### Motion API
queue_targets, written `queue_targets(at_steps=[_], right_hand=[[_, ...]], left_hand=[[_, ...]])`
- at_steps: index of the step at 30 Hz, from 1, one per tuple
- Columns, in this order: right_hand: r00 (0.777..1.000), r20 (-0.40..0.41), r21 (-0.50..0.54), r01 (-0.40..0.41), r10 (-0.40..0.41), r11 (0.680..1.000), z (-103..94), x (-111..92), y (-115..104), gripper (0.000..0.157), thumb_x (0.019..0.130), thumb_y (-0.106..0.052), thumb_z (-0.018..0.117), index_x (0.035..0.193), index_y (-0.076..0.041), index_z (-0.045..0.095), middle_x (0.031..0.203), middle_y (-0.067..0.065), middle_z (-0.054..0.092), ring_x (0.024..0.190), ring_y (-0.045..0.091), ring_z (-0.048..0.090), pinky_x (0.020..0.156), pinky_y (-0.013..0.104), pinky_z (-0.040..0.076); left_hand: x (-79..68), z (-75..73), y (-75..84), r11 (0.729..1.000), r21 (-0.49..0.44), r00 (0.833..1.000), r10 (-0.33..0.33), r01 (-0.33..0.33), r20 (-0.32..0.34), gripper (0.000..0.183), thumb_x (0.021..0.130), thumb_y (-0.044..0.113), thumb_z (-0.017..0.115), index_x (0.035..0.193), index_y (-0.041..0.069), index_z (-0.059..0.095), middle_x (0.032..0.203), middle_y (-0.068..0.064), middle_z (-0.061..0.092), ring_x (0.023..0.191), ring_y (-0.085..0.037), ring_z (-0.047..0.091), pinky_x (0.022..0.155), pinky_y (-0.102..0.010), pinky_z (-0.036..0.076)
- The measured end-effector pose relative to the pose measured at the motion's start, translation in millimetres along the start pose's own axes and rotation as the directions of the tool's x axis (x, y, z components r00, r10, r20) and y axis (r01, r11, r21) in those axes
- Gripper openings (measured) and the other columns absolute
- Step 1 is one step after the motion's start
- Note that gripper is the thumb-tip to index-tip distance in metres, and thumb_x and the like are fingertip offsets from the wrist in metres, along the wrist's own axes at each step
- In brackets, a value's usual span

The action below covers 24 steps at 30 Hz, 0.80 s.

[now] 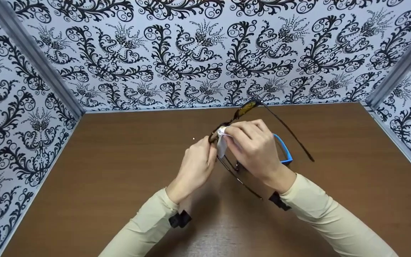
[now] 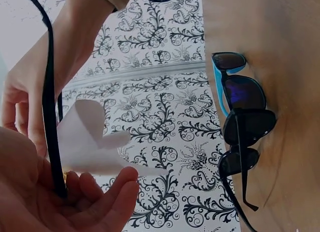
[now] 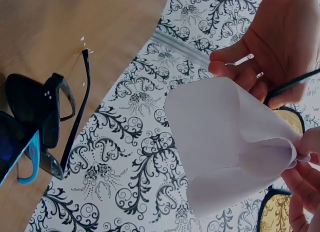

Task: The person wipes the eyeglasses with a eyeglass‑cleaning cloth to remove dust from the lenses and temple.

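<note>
I hold a pair of thin dark-framed glasses with yellow lenses [image 1: 244,109] above the brown table [image 1: 120,160]. My left hand [image 1: 205,151] grips the frame at one lens, its temple arm [image 2: 48,91] running past the palm. My right hand [image 1: 234,135] pinches a white cloth [image 1: 222,143] against that lens. The folded cloth [image 3: 230,142] fills the right wrist view, with a yellow lens [image 3: 281,212] below it. The cloth [image 2: 85,137] also shows between both hands in the left wrist view.
Blue-framed sunglasses [image 1: 284,150] lie on the table just behind my right hand, beside black sunglasses [image 2: 248,126] and a further dark pair [image 3: 40,106]. Patterned black-and-white walls [image 1: 205,53] close the table on three sides.
</note>
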State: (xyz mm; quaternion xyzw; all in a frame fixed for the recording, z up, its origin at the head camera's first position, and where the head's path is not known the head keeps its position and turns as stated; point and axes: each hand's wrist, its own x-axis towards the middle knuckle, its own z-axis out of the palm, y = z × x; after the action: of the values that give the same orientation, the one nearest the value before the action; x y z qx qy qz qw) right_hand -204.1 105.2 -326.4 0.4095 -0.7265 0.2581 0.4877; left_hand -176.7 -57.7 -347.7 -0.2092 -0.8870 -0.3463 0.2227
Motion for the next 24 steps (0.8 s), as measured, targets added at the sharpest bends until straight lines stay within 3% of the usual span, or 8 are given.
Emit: queue_targets(at_steps=[6, 11, 14, 17, 19, 24], right_hand=[[0.999, 0.038, 0.024, 0.028, -0.029, 0.999, 4.8, -3.0, -3.3, 0.006, 0.084, -0.004, 0.07, 0.09, -0.001, 0.069, 0.089, 0.012, 0.068, 0.08, 0.027, 0.065, 0.068, 0.038, 0.048], [0.988, 0.124, 0.038, 0.086, -0.09, 0.996, 6.5, -11.7, -2.0, 0.007, 0.09, -0.006, 0.064, 0.091, -0.001, 0.069, 0.088, 0.012, 0.067, 0.073, 0.026, 0.064, 0.064, 0.036, 0.048], [0.986, 0.134, -0.076, 0.108, -0.098, 0.991, 5.6, -16.0, 0.0, 0.008, 0.09, -0.009, 0.063, 0.089, -0.004, 0.069, 0.084, 0.011, 0.066, 0.072, 0.026, 0.063, 0.064, 0.037, 0.047], [0.992, 0.097, -0.204, 0.103, -0.085, 0.973, 5.0, -17.8, 2.2, 0.007, 0.089, -0.008, 0.063, 0.086, -0.004, 0.069, 0.081, 0.01, 0.065, 0.07, 0.027, 0.061, 0.065, 0.04, 0.046], [0.995, 0.065, -0.238, 0.089, -0.075, 0.967, 4.9, -17.4, 2.6, 0.007, 0.088, -0.008, 0.063, 0.086, -0.004, 0.068, 0.08, 0.011, 0.065, 0.069, 0.027, 0.06, 0.065, 0.041, 0.045], [0.996, 0.068, -0.13, 0.062, -0.053, 0.99, 5.0, -16.4, 0.9, 0.008, 0.09, -0.009, 0.063, 0.087, -0.003, 0.067, 0.085, 0.011, 0.066, 0.073, 0.026, 0.06, 0.066, 0.04, 0.045]], left_hand=[[0.1, 1.8, -0.5, 1.0, -0.024, 0.999, 0.002, -0.001, 0.038, 0.017, 0.095, 0.007, 0.045, 0.081, 0.006, 0.055, 0.07, -0.001, 0.054, 0.061, -0.019, 0.056, 0.054, -0.038, 0.046], [0.5, 0.8, -3.4, 0.991, -0.128, 0.995, -0.032, 0.043, 0.091, 0.018, 0.094, 0.005, 0.045, 0.084, 0.004, 0.059, 0.066, -0.001, 0.057, 0.059, -0.015, 0.056, 0.053, -0.033, 0.046], [-0.3, 0.6, -4.7, 0.978, -0.182, 0.986, -0.073, 0.1, 0.153, 0.022, 0.095, 0.005, 0.043, 0.082, 0.003, 0.06, 0.06, 0.0, 0.059, 0.055, -0.012, 0.058, 0.051, -0.029, 0.045], [-0.6, 0.6, -2.9, 0.972, -0.192, 0.973, -0.094, 0.136, 0.213, 0.024, 0.095, 0.004, 0.041, 0.08, 0.004, 0.058, 0.056, 0.0, 0.062, 0.051, -0.011, 0.06, 0.049, -0.027, 0.045], [-0.3, 0.9, -0.4, 0.971, -0.185, 0.966, -0.102, 0.148, 0.236, 0.023, 0.095, 0.005, 0.041, 0.08, 0.004, 0.058, 0.055, 0.0, 0.062, 0.05, -0.01, 0.06, 0.049, -0.026, 0.045], [-0.1, 4.4, 1.2, 0.961, -0.22, 0.958, -0.103, 0.165, 0.268, 0.024, 0.095, 0.005, 0.04, 0.079, 0.004, 0.057, 0.056, -0.001, 0.062, 0.049, -0.009, 0.061, 0.049, -0.025, 0.046]])
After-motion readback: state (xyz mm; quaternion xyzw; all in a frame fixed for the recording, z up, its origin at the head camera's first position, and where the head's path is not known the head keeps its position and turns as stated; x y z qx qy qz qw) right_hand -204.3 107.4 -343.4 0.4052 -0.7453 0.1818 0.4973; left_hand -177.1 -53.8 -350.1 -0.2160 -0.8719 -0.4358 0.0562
